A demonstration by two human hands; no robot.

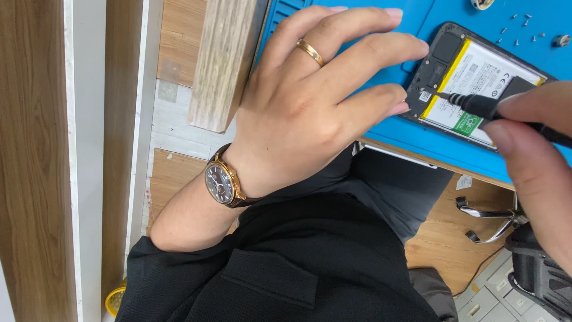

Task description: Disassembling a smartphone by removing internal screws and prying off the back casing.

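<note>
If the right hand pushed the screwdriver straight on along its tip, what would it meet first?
The right hand holds a black screwdriver whose tip points at the upper left edge of the opened phone, beside its battery. It would likely meet that frame first, probably a screw there; contact is unclear.

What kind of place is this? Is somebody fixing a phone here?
It looks like a phone repair bench. An opened phone with its back off lies on a blue work mat, tiny loose screws sit nearby, and the right hand holds a small screwdriver to it while the left hand steadies it.
</note>
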